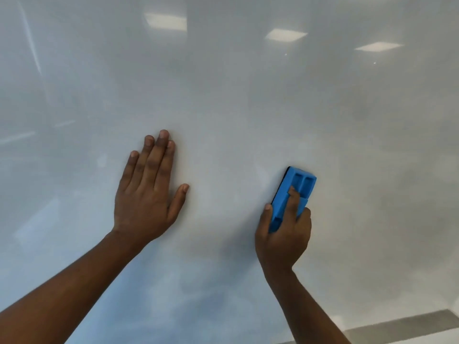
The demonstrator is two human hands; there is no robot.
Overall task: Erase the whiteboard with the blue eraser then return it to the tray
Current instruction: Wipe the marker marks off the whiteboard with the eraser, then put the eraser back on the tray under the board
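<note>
The wiping step is judged to be in hand, and near its end: the whiteboard (248, 100), glossy and pale, fills almost the whole view, and no writing is made out on it, only faint bluish smudging toward 6 o'clock and reflected ceiling lights at 12 to 1 o'clock. The left hand (146, 192) is laid flat on the board at about 8 o'clock of centre, fingers straight, nothing held. At 4 o'clock of centre the right hand (285, 232) is wrapped around the blue eraser (295, 192), whose dark pad is pressed to the board and whose ribbed plastic back faces outward. Next, a few passes over the smudged area seem called for, then a carry down to the tray, which is not seen.
</note>
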